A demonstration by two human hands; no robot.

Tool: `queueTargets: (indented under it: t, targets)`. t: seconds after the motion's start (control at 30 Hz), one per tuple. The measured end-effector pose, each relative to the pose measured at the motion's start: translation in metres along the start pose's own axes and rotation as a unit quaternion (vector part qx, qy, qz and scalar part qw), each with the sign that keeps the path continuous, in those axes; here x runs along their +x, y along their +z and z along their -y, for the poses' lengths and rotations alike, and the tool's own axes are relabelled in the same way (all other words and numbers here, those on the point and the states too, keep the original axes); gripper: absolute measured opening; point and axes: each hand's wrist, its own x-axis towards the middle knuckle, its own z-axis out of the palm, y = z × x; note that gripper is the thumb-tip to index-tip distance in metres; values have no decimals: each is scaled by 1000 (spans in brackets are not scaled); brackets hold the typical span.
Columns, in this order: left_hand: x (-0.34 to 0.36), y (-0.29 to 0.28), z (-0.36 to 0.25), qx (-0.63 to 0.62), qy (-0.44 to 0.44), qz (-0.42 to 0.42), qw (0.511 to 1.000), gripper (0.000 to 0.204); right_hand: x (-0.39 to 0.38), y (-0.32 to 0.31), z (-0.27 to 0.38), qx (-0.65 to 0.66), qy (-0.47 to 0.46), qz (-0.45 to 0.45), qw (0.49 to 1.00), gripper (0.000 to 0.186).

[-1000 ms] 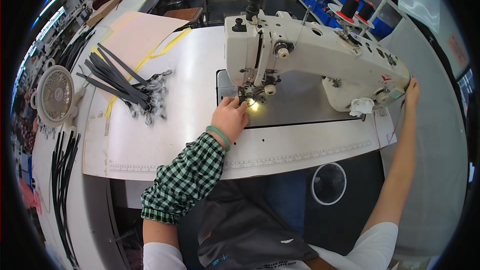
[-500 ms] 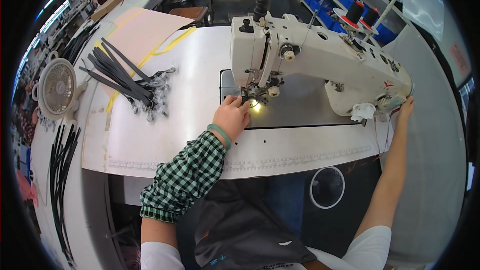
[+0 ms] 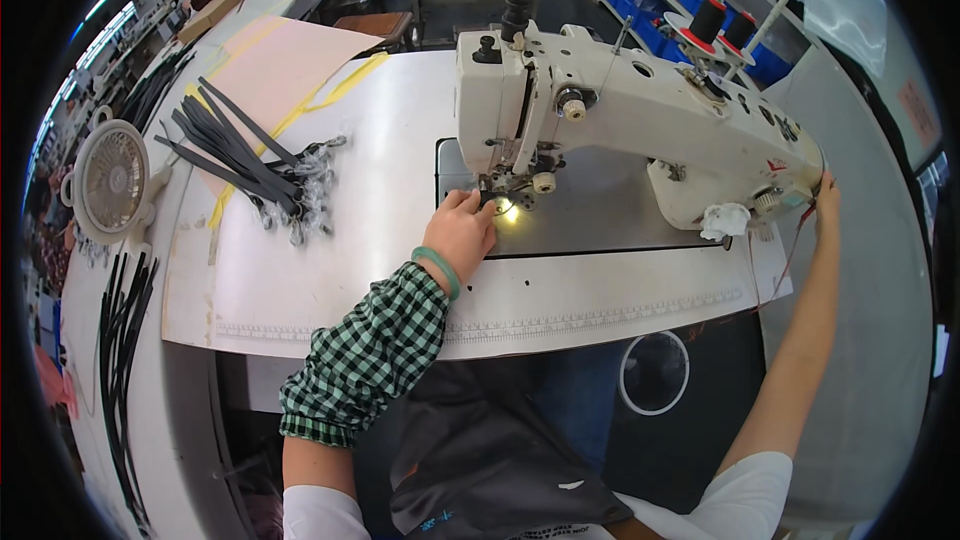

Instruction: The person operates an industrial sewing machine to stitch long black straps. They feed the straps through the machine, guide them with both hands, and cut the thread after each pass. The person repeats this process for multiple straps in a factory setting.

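Sewing machine [image 3: 640,120]: left hand [image 3: 462,232] fingertips at needle, right hand [image 3: 826,202] on handwheel end.

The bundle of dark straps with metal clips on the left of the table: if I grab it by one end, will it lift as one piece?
Probably not. The dark straps lie loose and fanned out, so they would likely slide apart. They look thin and flat, so probably floppy. The metal clips crowd one end, so that end may hang heavier and snag.
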Motion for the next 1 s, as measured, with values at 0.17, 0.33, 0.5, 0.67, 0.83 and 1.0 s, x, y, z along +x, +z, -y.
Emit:
queueTargets:
  t: [0.17, 0.33, 0.5, 0.67, 0.83, 1.0]
  targets:
    - [3, 1, -1, -8, 7, 7, 1000, 18, -23, 32, -36, 235, -69, -84, 966, 50]
    - [2, 0, 1, 11, 20, -4, 1000, 19, -25, 27, -27, 180, -33, -81, 980, 52]
    - [4, -10, -7, 34, -15, 27, 999, 18, -25, 18, -4, 43, -63, -105, 992, 54]
    - [0, -4, -2, 25, -4, 2, 1000, 17, -3, 13, 11, -95, -112, -102, 984, 55]
    - [-1, -3, 0, 27, 1, -12, 1000, 18, 10, 8, -1, -37, -13, -22, 999, 50]
    - [3, -3, 0, 3, -3, 47, 999, 24, -2, 37, -55, 275, -67, -28, 959, 53]
